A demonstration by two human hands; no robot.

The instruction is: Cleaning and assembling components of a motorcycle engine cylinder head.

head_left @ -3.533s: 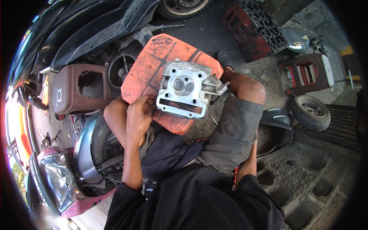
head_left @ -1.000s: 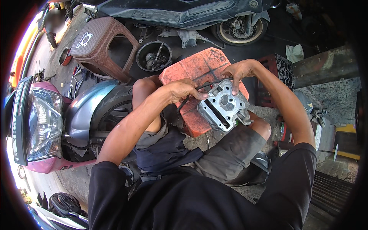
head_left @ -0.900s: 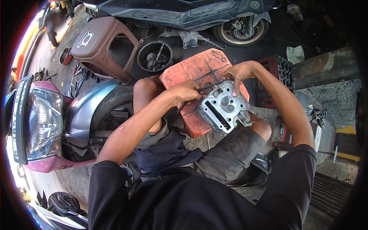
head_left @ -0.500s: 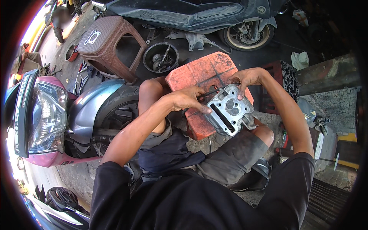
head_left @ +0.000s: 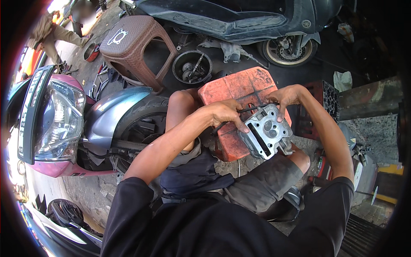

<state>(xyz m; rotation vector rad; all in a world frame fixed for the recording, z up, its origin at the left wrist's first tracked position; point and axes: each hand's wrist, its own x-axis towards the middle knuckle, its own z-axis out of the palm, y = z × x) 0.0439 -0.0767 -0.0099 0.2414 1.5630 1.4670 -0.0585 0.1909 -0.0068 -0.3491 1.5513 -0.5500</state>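
Note:
Both my hands hold a silver metal engine cylinder head (head_left: pixel 260 142), its flat face with the round combustion chamber and a long slot turned up toward me. At its left edge my left hand (head_left: pixel 226 115) is closed, thumb on the near side and the other fingers partly hidden behind. My right hand (head_left: pixel 289 97) grips the upper right corner, with the thumb pressed on the face. Beneath the part lies a worn orange-red plastic surface (head_left: pixel 234 85) with dark grease stains, between my knees. A thin dark rod or hose shows by my left fingers.
A brown plastic stool (head_left: pixel 128 43) bears a flat gasket (head_left: pixel 117 37). Beside it stands a black basin (head_left: pixel 177 70) of metal parts. A pink scooter (head_left: pixel 51 167) is close on my left, a dark scooter (head_left: pixel 222 21) ahead, a crate (head_left: pixel 309 111) at right. Another person (head_left: pixel 53 36) is at far left.
The whole view has shifted, so things sit farther right and lower. More of the person at far left shows. My grip on the cylinder head looks the same.

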